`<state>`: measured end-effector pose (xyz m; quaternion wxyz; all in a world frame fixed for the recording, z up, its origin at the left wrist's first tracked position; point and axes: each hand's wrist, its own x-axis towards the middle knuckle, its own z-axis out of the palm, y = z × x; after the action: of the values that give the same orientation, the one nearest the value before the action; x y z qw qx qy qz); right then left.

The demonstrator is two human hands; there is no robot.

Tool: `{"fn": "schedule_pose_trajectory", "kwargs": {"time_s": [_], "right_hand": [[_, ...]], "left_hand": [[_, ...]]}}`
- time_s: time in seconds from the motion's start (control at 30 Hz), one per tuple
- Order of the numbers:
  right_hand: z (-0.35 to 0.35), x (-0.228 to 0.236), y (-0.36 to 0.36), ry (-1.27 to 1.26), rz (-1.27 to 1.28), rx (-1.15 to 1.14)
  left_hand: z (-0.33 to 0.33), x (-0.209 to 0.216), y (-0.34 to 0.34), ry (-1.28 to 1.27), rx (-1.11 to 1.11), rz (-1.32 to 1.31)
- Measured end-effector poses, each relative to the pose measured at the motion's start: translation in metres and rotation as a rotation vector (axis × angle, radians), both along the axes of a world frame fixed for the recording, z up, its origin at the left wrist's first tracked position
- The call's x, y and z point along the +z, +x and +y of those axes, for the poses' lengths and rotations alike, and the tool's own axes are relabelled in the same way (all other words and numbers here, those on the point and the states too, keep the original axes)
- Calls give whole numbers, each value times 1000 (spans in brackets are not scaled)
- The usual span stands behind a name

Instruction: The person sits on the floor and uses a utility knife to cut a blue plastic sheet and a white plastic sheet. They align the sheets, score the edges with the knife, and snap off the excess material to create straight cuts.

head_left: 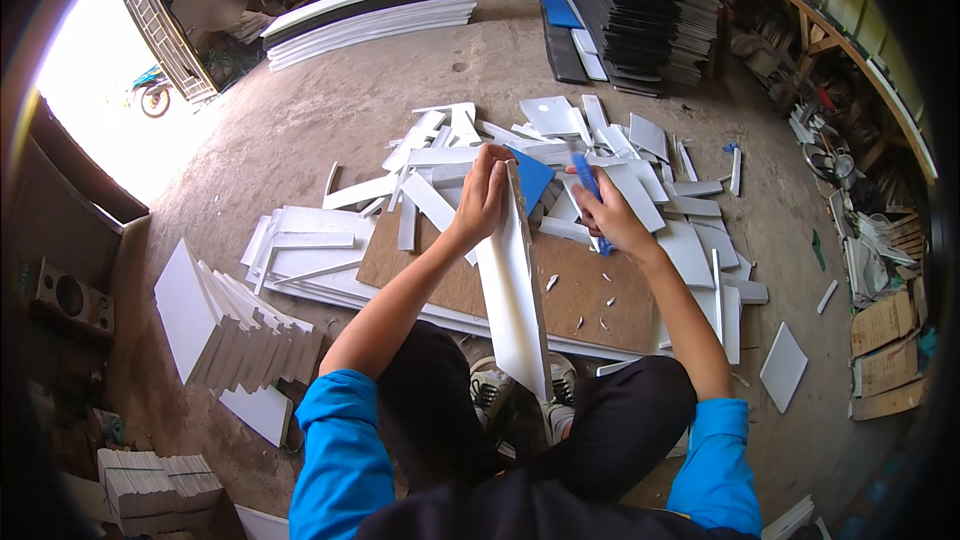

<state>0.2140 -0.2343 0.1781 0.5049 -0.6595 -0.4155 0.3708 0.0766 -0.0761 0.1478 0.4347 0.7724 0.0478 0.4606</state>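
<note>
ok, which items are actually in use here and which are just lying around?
In use:
left hand holding white panel on edge
right hand holding blue tool
brown board under them

Lying about:
white offcuts
leaning white pieces
dark sheet stack

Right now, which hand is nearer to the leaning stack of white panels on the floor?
Left. The left hand grips the top of a white board, on the side toward the stack of white panels at far left. The right hand, holding a blue tool, is farther off.
</note>
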Motion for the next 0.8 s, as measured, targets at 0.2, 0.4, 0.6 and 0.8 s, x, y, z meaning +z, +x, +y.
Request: {"fn": "schedule_pose_trajectory", "kwargs": {"time_s": [0.2,0.4,0.6,0.8], "right_hand": [[-5,0,-5,230,289,40],[-16,11,-1,111,36,6],[-15,13,-11,240,-703,-140],[-15,14,-16,166,-946,-118]], "left_hand": [[1,1,1,-51,104,-3],[7,2,-3,-194,-4,93],[9,-9,10,-472,-41,-28],[-1,-2,16,-517,-128,-40]]}}
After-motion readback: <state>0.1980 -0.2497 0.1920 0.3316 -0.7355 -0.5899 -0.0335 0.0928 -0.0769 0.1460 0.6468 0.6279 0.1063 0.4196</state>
